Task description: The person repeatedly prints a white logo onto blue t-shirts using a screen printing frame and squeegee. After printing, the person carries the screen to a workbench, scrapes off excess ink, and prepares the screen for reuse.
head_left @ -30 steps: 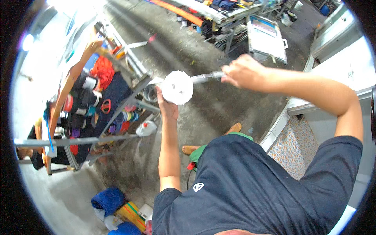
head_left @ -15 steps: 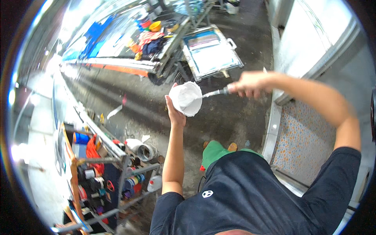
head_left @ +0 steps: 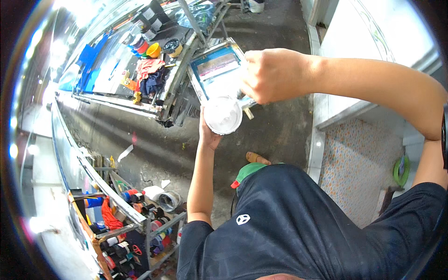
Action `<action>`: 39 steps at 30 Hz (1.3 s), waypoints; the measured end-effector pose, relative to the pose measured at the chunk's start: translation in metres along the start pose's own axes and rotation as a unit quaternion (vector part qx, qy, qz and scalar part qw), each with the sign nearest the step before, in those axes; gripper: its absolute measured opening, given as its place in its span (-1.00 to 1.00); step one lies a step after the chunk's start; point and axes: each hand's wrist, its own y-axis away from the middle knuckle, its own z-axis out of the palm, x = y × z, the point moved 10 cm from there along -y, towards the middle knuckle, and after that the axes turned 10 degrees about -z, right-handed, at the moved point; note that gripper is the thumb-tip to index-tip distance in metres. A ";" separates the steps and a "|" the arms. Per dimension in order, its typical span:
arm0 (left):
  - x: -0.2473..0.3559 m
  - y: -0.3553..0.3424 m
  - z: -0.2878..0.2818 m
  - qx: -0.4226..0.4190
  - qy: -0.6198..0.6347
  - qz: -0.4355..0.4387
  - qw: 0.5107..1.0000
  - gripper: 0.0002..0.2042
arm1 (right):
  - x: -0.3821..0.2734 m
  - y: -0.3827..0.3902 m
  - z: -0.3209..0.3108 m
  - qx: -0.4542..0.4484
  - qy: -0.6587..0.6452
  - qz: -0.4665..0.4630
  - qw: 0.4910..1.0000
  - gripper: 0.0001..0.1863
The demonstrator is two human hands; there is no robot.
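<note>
My left hand [head_left: 208, 134] is wrapped round the side of a white tub [head_left: 239, 120], holding it up in front of me. Thick white paste [head_left: 225, 114] lies inside, and the rim is smeared with it. Above the tub's right side is my right hand [head_left: 275, 77], closed in a fist round the handle of a spatula [head_left: 241, 94]. Only a short dark bit of that tool shows below the fingers; my hand hides the rest, and I cannot tell whether its blade touches the paste.
Behind the tub stands a framed printing screen [head_left: 205, 74], partly covered by my right hand. A worktable at the far left carries a yellow bowl [head_left: 153, 50], tubs and crumpled cloths [head_left: 150, 70]. A rack [head_left: 161, 228] of bottles stands lower left. At right, a raised sill [head_left: 316, 149] borders a tiled floor.
My right hand has come left and closer to the tub, and the spatula has swung from slanting sideways to mostly hidden. The view has shifted, bringing the table and screen lower and leftward.
</note>
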 end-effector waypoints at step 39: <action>0.200 -0.065 0.095 0.172 -0.081 0.309 0.932 -0.26 | 0.091 0.077 0.344 0.237 -0.778 0.143 0.564 -0.75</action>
